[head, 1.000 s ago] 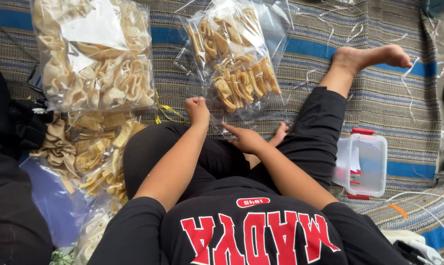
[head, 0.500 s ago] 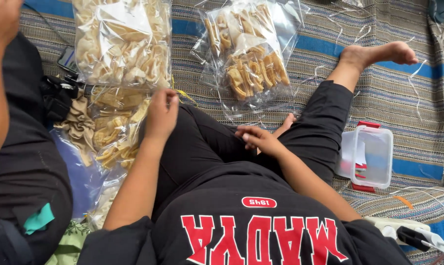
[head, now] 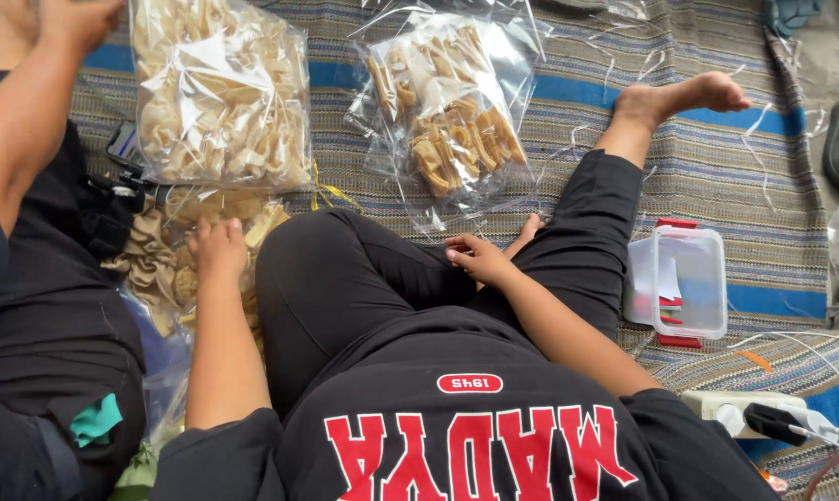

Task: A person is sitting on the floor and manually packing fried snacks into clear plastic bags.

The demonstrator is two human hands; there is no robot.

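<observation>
I sit cross-legged on a striped woven mat [head: 577, 111]. My left hand [head: 217, 249] lies knuckles-up on a heap of pale loose crackers [head: 155, 264] in an open bag beside my left knee; its fingers curl down into them and are hidden. My right hand [head: 475, 258] rests on my inner thigh, fingers loosely bent, holding nothing. A full clear bag of pale crackers [head: 220, 102] lies ahead of my left hand. A second clear bag with rows of darker crackers [head: 452, 111] lies ahead of my knees.
Another person in black sits close on my left, with an arm [head: 30, 102] raised. A clear plastic box with red latches [head: 684, 283] stands by my right leg. A white power strip with a plug [head: 754, 413] and thin plastic strings lie at the right.
My left hand moved from the middle, near the darker bag, leftward and down onto the loose crackers. My right hand stayed on my thigh. The view shifted, bringing the neighbour's arm in.
</observation>
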